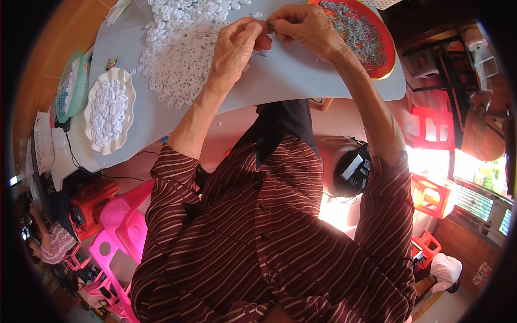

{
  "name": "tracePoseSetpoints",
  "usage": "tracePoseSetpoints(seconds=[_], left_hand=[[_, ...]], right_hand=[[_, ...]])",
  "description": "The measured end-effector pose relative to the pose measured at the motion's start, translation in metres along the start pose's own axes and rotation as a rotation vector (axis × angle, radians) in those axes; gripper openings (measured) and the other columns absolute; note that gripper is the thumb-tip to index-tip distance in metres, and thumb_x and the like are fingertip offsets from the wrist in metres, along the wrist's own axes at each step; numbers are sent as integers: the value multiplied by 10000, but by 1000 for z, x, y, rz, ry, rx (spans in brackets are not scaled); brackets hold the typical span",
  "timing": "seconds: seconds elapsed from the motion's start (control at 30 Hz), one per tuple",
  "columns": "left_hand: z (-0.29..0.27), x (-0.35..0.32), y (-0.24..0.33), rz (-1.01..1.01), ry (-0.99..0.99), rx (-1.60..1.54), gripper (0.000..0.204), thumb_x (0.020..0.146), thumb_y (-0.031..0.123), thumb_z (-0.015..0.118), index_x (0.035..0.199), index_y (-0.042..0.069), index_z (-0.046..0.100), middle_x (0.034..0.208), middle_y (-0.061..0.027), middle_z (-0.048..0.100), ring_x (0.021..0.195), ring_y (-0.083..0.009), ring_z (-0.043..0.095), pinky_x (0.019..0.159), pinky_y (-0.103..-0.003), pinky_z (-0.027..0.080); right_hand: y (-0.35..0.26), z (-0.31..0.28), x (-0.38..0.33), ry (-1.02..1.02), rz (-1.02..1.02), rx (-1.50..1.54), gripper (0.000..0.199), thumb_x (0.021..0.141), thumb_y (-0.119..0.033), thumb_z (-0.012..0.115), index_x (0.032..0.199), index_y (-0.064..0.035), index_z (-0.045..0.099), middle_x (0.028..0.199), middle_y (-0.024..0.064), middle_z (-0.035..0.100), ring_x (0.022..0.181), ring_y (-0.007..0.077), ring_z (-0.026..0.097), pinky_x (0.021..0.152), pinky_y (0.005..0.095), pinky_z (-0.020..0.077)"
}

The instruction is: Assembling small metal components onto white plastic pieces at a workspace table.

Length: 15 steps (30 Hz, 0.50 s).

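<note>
My left hand [236,47] and my right hand [308,29] meet fingertip to fingertip over the far part of the grey table [280,81]. Both are pinched closed around something too small to make out. To the left of my left hand spreads a heap of small white plastic pieces [180,64], with larger white oval pieces [180,11] behind. Beside my right forearm, a red round tray [390,51] holds many small grey metal-looking pieces [361,37]. A few tiny grey bits [263,53] lie just below my fingers.
At the table's left is a cream scalloped dish [131,89] of white oval pieces, beside a green basket [81,89]. Pink plastic chairs [116,226] stand lower left, red stools [433,126] at right. A dark-haired head [350,172] shows beside my right arm; other people sit farther off.
</note>
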<state>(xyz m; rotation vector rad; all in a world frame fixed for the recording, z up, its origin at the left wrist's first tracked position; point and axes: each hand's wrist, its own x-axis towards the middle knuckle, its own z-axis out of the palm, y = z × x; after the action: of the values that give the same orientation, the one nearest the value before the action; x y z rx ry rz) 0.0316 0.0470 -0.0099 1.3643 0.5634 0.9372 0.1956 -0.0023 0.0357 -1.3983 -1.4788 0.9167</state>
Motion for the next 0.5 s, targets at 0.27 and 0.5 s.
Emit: tracePoseSetpoints(seconds=[0.27,0.5], left_hand=[[3,-3,17,-117,44,313,173,881,169,541,856,22,628,710,-26,607,642,-75,527,606,-216,427],[-5,-3,19,90,213,119,172,853,172,554,794,19,605,624,-12,568,620,-81,527,555,-223,398]], right_hand=[[2,-4,7,75,-41,-297,183,740,-166,622,827,-14,676,716,71,659,655,133,627,632,267,510],[11,-6,36,42,-257,-626,175,735,-148,621,832,-15,678,756,153,659,714,274,649,712,347,507]])
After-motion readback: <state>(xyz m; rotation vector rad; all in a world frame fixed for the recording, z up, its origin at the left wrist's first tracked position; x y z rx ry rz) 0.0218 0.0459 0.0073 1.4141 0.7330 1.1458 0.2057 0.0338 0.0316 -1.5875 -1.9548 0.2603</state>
